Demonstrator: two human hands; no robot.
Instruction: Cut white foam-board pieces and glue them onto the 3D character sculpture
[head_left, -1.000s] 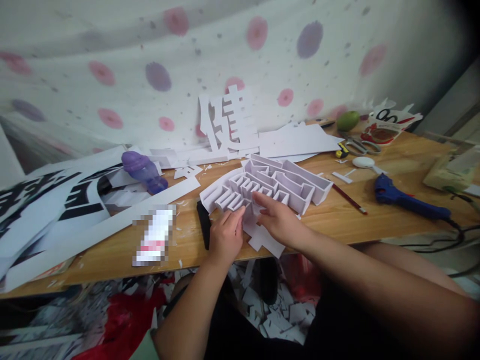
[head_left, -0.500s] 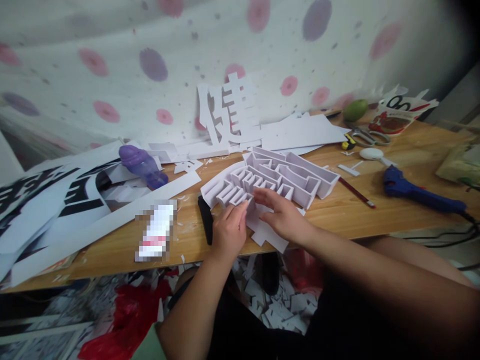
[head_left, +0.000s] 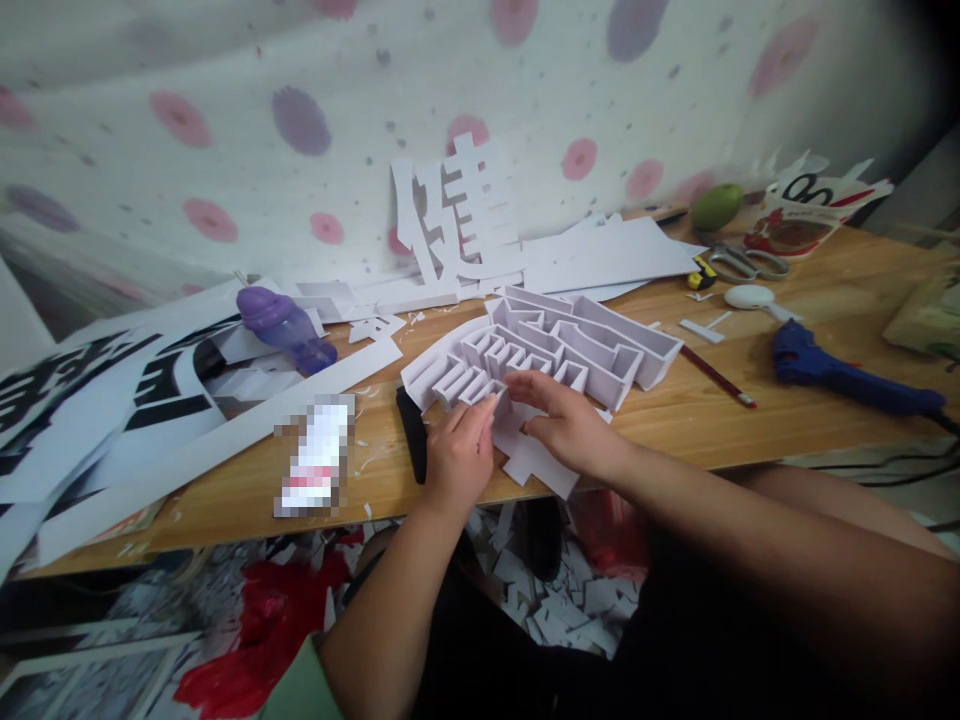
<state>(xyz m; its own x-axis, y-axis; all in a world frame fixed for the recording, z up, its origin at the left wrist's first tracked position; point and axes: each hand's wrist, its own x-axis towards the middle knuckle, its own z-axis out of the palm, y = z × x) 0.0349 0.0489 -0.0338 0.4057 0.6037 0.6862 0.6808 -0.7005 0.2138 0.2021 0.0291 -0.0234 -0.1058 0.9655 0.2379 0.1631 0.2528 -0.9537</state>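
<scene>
A white raised-wall letter form (head_left: 600,375) lies on the wooden table, its thin upright walls making several narrow channels. My left hand (head_left: 461,455) is at its near edge, fingers pressed together on a wall of the form. Just right of it, my right hand (head_left: 566,425) is held with thumb and fingers apart, its fingertips by the same near edge. Part of the form is hidden behind both hands. Below my right hand, a flat white part (head_left: 536,462) of the piece reaches towards the table's front edge.
A blue glue gun (head_left: 847,380), a dark red pencil (head_left: 716,375) and scissors (head_left: 746,262) lie right. A purple bottle (head_left: 289,332), white strips and printed sheets (head_left: 172,385) lie left. A cut-out white character (head_left: 457,215) stands behind. A black object (head_left: 412,435) lies beside my left hand.
The view has shifted slightly. Both hands stay at the near edge of the white form, with almost no visible movement.
</scene>
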